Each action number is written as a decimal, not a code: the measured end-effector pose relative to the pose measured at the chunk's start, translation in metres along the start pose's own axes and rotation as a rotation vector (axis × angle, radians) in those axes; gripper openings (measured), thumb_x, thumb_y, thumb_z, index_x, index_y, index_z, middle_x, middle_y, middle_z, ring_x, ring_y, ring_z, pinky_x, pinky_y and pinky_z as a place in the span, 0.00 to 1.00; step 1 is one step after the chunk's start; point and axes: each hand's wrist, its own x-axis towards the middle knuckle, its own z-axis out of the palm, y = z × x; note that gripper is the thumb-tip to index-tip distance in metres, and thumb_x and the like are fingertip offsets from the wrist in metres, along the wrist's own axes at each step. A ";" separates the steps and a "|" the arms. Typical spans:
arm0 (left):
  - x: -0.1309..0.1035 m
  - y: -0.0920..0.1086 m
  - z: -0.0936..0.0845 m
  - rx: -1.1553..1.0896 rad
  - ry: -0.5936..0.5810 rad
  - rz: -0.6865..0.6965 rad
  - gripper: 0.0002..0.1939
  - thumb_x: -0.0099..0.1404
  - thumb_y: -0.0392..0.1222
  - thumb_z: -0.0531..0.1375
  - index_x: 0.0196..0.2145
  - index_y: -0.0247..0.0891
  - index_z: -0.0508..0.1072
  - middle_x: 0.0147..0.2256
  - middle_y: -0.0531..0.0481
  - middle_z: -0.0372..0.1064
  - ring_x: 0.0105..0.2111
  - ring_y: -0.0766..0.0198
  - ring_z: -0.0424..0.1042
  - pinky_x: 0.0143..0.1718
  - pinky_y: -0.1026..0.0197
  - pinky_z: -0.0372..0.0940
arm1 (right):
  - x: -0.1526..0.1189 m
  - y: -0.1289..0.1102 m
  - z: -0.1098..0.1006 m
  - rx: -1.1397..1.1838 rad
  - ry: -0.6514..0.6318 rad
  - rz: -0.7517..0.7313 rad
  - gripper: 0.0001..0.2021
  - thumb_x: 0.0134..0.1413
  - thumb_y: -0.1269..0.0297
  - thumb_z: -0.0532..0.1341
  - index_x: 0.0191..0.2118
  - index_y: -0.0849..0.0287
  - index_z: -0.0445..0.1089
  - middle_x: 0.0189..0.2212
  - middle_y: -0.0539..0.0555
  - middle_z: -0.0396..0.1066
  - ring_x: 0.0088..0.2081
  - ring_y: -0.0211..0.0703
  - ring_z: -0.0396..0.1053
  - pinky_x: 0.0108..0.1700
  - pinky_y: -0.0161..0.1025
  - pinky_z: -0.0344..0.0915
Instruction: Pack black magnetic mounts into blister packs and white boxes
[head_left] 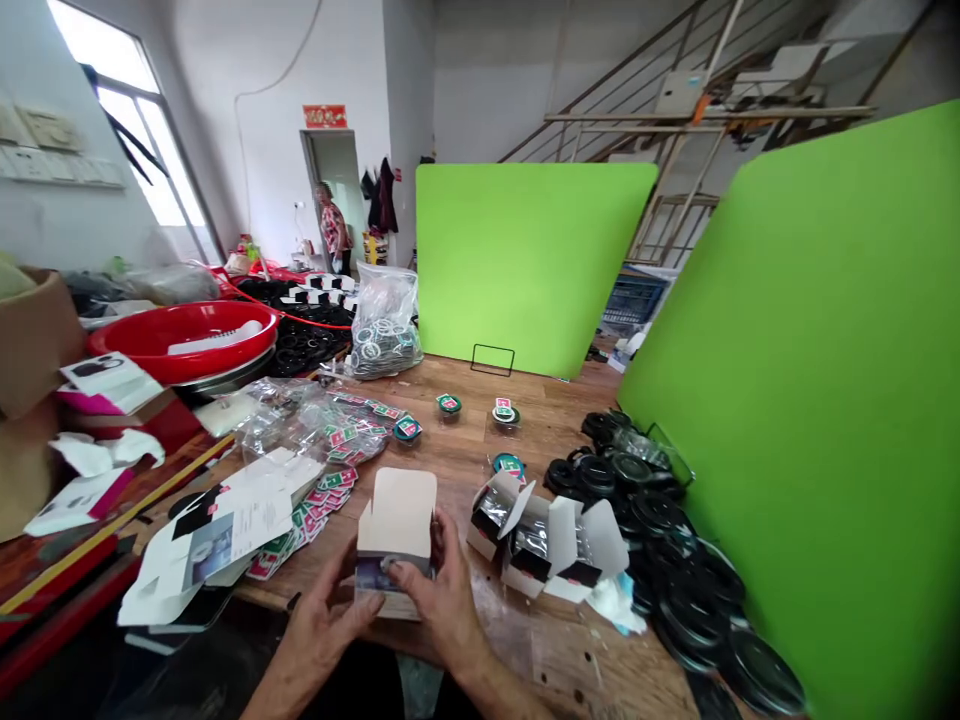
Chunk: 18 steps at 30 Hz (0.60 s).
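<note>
"Two hands are busy; what has each got?"

"One thing between them. The left hand curves round the left side of a small carton, and the right hand grips its right side, thumb laid over the printed face. Neither is spread wide; both are holding that carton."

"Where is it, measured from the row of three cartons?"

"Near the row and left of it, not touching, above the wood-grained tabletop."

"How does it look?"

"Thin, smooth card, boxy. A broad cream flap with rounded corners stands up at the far side, and a narrower one rises at the left. The near face carries a dark, bluish picture above a pale strip. What is inside I cannot tell."

"And the row itself?"

"White flaps folded outward, black print on the walls, shiny clear-wrapped packets inside."

"What surrounds it?"

"Right of the row, a heap of glossy, black, round pieces. Just behind it, a teal-rimmed disc with a coloured label. Left of it, past the small carton, overlapping red and green cards, then flattened white cartons. Well behind it, a smooth green panel; behind and leftward, a crinkly clear bag of thin rings."
</note>
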 end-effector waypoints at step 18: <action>0.028 -0.087 0.014 0.492 0.517 0.235 0.48 0.50 0.56 0.63 0.60 0.28 0.50 0.54 0.29 0.60 0.54 0.39 0.61 0.52 0.42 0.61 | 0.178 0.051 0.019 -1.146 0.142 -0.078 0.27 0.52 0.69 0.57 0.60 0.60 0.58 0.62 0.62 0.51 0.63 0.53 0.48 0.60 0.49 0.49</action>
